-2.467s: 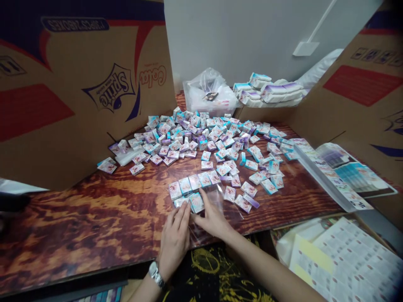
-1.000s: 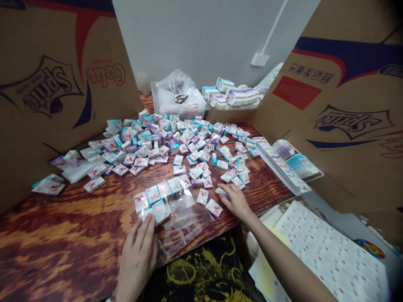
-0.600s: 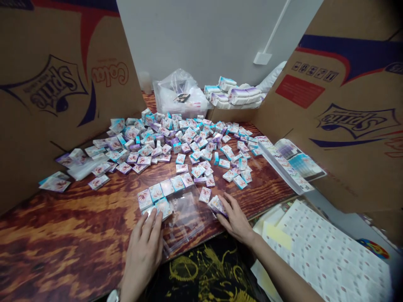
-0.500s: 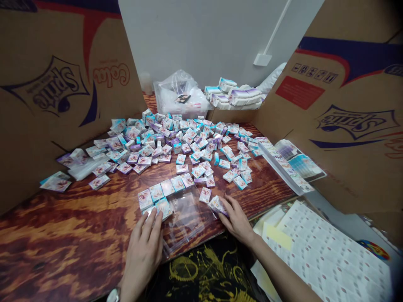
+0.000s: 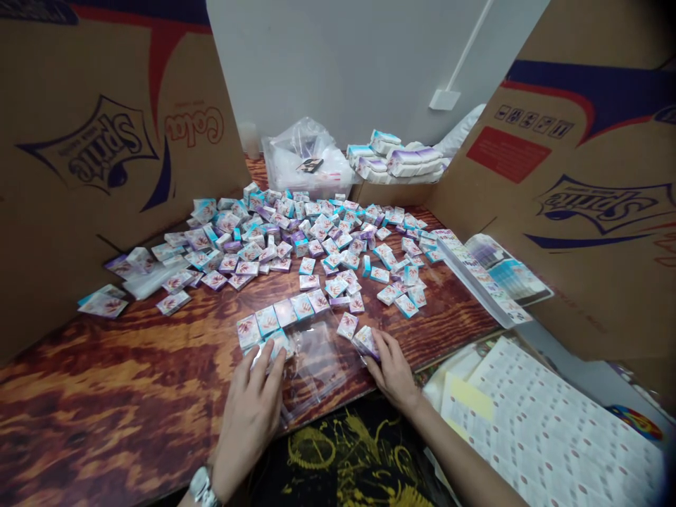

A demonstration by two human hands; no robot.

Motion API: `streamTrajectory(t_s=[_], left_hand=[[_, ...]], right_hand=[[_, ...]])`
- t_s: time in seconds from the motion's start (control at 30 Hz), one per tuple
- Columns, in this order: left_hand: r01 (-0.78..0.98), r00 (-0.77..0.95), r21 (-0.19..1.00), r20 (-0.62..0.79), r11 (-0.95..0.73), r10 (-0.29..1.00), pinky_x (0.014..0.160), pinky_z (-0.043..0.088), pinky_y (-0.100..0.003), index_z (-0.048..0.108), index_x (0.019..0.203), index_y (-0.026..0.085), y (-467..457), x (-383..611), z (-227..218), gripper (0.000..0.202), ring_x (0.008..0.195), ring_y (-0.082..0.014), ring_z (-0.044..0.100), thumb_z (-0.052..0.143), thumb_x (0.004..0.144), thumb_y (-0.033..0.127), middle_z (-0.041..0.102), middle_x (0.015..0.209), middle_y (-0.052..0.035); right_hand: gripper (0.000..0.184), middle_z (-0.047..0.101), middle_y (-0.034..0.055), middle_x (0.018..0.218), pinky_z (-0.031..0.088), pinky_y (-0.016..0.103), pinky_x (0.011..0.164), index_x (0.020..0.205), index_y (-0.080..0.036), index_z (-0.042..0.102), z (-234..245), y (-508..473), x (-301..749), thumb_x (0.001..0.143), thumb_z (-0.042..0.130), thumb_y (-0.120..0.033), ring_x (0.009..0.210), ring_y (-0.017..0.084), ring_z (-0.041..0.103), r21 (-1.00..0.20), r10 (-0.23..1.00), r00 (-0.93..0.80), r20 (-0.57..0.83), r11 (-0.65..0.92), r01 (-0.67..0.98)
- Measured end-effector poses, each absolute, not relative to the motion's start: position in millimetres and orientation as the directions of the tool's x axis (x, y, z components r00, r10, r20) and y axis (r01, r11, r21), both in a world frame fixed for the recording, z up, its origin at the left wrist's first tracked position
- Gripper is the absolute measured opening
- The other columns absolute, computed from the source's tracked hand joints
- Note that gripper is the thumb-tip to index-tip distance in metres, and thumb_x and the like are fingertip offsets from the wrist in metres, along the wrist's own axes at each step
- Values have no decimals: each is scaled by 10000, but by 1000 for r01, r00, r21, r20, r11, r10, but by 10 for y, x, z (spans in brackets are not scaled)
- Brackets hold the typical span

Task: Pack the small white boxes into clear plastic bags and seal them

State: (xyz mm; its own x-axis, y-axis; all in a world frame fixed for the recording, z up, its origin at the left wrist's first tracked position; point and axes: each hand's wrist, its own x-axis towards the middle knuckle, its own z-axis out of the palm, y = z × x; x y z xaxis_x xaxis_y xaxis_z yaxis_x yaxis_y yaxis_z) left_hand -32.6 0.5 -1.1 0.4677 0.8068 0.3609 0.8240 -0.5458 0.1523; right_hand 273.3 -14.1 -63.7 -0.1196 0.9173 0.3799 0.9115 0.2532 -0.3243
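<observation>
My left hand lies with its fingers stretched out over two small printed boxes, touching their tops. Behind them runs a row of several similar boxes, white with blue or purple sides, on a clear plastic bag. At the bag's right side, my right hand has thumb and fingers closed round a small purple-and-white box. One more loose box lies just left of that one. A wristwatch is on my left wrist.
A wide heap of small boxes covers the back of the wooden table. Cardboard cartons stand at both sides. Plastic bags and bundled flat packs are at the back. Printed sheets lie at right.
My left fingers have slid slightly right and further over the front boxes. The box in my right hand has turned a little, showing more of its printed face. The view has shifted slightly.
</observation>
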Motion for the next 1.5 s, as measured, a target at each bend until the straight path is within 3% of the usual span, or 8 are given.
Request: streamTrajectory(t_s=[0.3,0.57,0.7,0.8,0.9,1.03,1.3,1.5], left_hand=[[815,479,153,362,-558,799,998,403,-515,182,1448,187,4,-310,-6,685,1285,-337,317,445,827,66,369,1420,-146],[823,497,122,319,-555,807,978,383,-550,358,1380,196,30,-306,-51,598,1327,-363,241,421,809,32,348,1436,-155],[822,511,120,277,-557,814,1005,354,-547,246,1430,171,48,-282,-51,650,1353,-322,207,331,811,-8,351,1447,-129],[825,505,131,269,-550,820,1026,332,-537,179,1448,164,62,-265,-32,664,1359,-300,208,297,817,-10,336,1459,-120],[822,503,138,277,-552,818,1032,329,-531,161,1452,170,74,-249,-12,671,1360,-300,209,296,820,-10,335,1461,-114],[817,502,138,307,-559,809,1032,324,-533,144,1455,183,77,-237,-20,693,1360,-298,208,307,812,-16,351,1454,-102],[797,517,193,271,-572,812,1043,293,-544,193,1445,174,109,-295,-62,701,1358,-291,203,335,785,-14,367,1445,-92],[803,568,40,251,-595,784,1032,279,-573,307,1413,221,150,-234,-95,591,1361,-341,188,403,845,90,330,1468,-81]], right_hand=[[384,491,153,1238,467,437,920,1285,-202,479,-565,-76,2681,910,471,-284,1111,259,503,-307,902,-95,422,241,921],[437,451,159,1238,501,401,886,1350,-223,423,-628,-136,2748,915,446,-263,1123,261,517,-285,891,-155,427,295,912],[538,423,156,1251,487,391,901,1402,-238,337,-208,-429,2667,890,501,-238,1127,259,511,-368,880,-86,468,282,886],[570,398,154,1292,496,336,891,1408,-238,324,35,-645,2403,874,523,-236,1144,248,503,-433,877,-287,384,446,783],[520,452,144,1246,500,313,889,1387,-225,361,-45,-550,2029,884,491,-247,1128,236,516,-502,863,-385,327,504,703],[462,464,179,1216,481,427,916,1359,-193,412,-418,-50,1632,900,443,-230,1145,288,493,-466,914,-204,351,359,808],[606,403,204,1316,423,483,981,1443,-143,217,-665,234,1367,874,423,-176,1232,297,403,-562,910,-235,341,398,725],[673,386,206,1376,393,461,1025,1453,-85,126,-593,140,1433,827,371,-113,1295,265,357,-629,930,-270,248,367,685]])
